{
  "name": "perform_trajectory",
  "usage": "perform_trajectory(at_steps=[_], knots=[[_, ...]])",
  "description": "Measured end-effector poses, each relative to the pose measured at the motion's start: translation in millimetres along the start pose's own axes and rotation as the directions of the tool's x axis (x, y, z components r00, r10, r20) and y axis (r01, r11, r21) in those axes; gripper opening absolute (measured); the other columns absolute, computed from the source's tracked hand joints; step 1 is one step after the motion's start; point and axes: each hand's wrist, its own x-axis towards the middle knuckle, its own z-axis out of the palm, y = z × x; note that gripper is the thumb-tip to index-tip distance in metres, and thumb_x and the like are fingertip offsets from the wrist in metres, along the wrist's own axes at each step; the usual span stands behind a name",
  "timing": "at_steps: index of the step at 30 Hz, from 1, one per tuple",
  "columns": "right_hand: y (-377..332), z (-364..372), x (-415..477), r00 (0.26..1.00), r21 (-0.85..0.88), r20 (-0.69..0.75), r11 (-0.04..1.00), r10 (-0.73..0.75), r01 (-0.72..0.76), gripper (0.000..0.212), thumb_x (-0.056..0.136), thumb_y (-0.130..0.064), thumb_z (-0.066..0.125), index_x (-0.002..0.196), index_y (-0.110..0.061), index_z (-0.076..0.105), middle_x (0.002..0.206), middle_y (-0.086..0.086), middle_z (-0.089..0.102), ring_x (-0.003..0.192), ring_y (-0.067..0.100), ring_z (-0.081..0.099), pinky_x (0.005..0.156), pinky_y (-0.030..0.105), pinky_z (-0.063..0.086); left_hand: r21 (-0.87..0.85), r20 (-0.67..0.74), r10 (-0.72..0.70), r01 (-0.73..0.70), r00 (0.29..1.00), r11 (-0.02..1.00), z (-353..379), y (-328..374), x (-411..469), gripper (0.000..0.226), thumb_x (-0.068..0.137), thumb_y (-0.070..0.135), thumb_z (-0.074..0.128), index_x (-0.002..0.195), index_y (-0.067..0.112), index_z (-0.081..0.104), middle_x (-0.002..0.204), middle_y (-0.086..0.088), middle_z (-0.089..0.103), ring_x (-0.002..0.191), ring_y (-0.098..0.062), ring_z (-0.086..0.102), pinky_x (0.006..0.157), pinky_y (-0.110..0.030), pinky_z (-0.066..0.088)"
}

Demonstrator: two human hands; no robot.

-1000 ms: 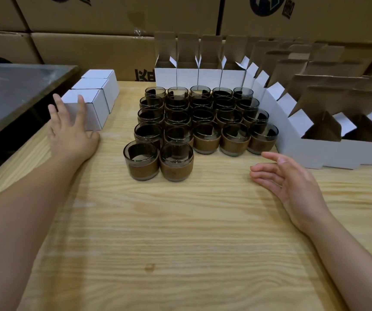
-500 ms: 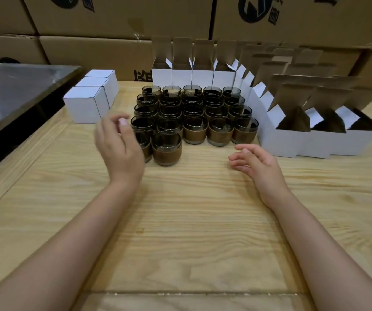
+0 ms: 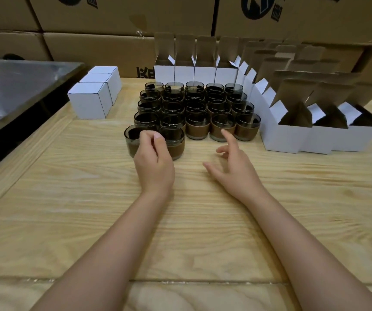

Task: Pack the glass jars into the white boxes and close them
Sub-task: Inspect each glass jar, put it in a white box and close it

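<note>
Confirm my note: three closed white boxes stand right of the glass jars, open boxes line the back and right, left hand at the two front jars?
Not quite. The head view shows the three closed white boxes left of the glass jars. The rest holds: open boxes line the back and right, and the left hand is at the two front jars.

Bare forearms [image 3: 104,243], bare left hand [image 3: 154,162] and right hand [image 3: 234,167], short nails [image 3: 158,136].
</note>
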Motion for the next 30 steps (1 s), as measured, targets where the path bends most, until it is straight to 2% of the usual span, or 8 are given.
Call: perform_trajectory(at_steps=[3,6,11,18,20,23,26,30], knots=[[-16.8,17.4,5.1,0.998,-0.016,0.003,0.998,-0.062,0.062,0.106,0.078,-0.048,0.073,0.151,-0.034,-0.002,0.145,0.003,0.043,0.129,0.019,0.044,0.107,0.036,0.036,-0.031,-0.036,-0.074,0.073,0.997,0.997,1.3,-2.9,3.1,0.018,0.094,0.019,0.038,0.082,0.014,0.050,0.065,0.014,0.048,0.059,0.007,0.047,0.056,-0.009,0.034],[-35.6,34.4,15.3,0.997,-0.005,-0.016,0.997,-0.076,0.076,0.109,0.075,-0.048,0.075,0.152,-0.031,0.000,0.148,0.006,0.038,0.134,0.023,0.038,0.110,0.042,0.033,-0.046,-0.061,-0.138,0.135,0.989,0.990,1.4,-6.5,6.0,0.019,0.094,0.016,0.039,0.080,0.014,0.051,0.064,0.013,0.049,0.058,0.006,0.047,0.057,-0.013,0.034],[-64.9,65.8,26.3,0.995,-0.011,0.065,0.997,-0.072,0.073,0.074,0.082,-0.033,0.067,0.143,-0.024,0.027,0.145,0.010,0.033,0.139,0.029,0.025,0.115,0.043,0.022,-0.035,-0.083,-0.186,0.183,0.979,0.982,1.5,-9.0,9.1,0.031,0.097,0.013,0.040,0.069,0.021,0.047,0.063,0.011,0.049,0.057,0.000,0.046,0.058,-0.019,0.034],[-66.6,64.8,28.4,0.998,0.058,-0.055,0.998,-0.025,0.028,0.042,0.083,-0.022,0.070,0.111,-0.011,0.041,0.117,0.007,0.047,0.111,0.024,0.046,0.095,0.038,0.041,-0.034,-0.059,-0.166,0.165,0.984,0.986,0.2,-6.0,8.8,0.031,0.097,0.011,0.042,0.068,0.019,0.050,0.060,0.011,0.050,0.057,0.007,0.049,0.056,-0.009,0.034],[-60.4,59.1,26.8,0.999,0.089,-0.041,0.996,-0.009,0.013,0.047,0.083,-0.020,0.071,0.118,-0.014,0.040,0.123,0.006,0.046,0.113,0.022,0.047,0.096,0.038,0.043,-0.049,0.009,-0.143,0.144,0.990,0.988,-0.1,-5.4,7.2,0.032,0.097,0.011,0.044,0.068,0.022,0.052,0.057,0.012,0.050,0.055,0.005,0.048,0.055,-0.009,0.034],[-43.2,41.4,20.1,0.999,0.157,-0.034,0.988,0.015,-0.009,0.077,0.081,-0.018,0.075,0.142,-0.020,0.028,0.142,0.003,0.041,0.130,0.019,0.042,0.107,0.036,0.040,-0.064,0.174,-0.087,0.099,0.981,0.993,-0.1,-5.1,5.0,0.026,0.096,0.015,0.048,0.073,0.027,0.053,0.054,0.017,0.051,0.051,0.001,0.045,0.052,-0.012,0.034],[-21.0,20.3,9.6,0.998,0.158,-0.034,0.986,0.054,-0.048,0.097,0.076,-0.025,0.080,0.150,-0.018,0.018,0.147,0.001,0.041,0.133,0.015,0.041,0.109,0.025,0.033,-0.028,0.318,-0.037,0.048,0.947,0.998,2.6,-3.0,3.3,0.005,0.093,0.023,0.058,0.093,0.027,0.055,0.075,0.013,0.055,0.064,0.004,0.049,0.061,-0.010,0.039],[-5.2,5.7,-3.9,0.995,0.153,-0.061,0.986,0.076,-0.066,0.086,0.072,-0.033,0.082,0.142,-0.020,0.034,0.120,-0.013,0.051,0.110,0.005,0.049,0.082,-0.003,0.029,0.086,0.588,-0.110,0.074,0.802,0.994,5.9,-5.9,1.3,0.054,0.085,0.044,0.066,0.133,0.029,0.045,0.116,0.012,0.056,0.102,-0.003,0.054,0.084,-0.021,0.044]])
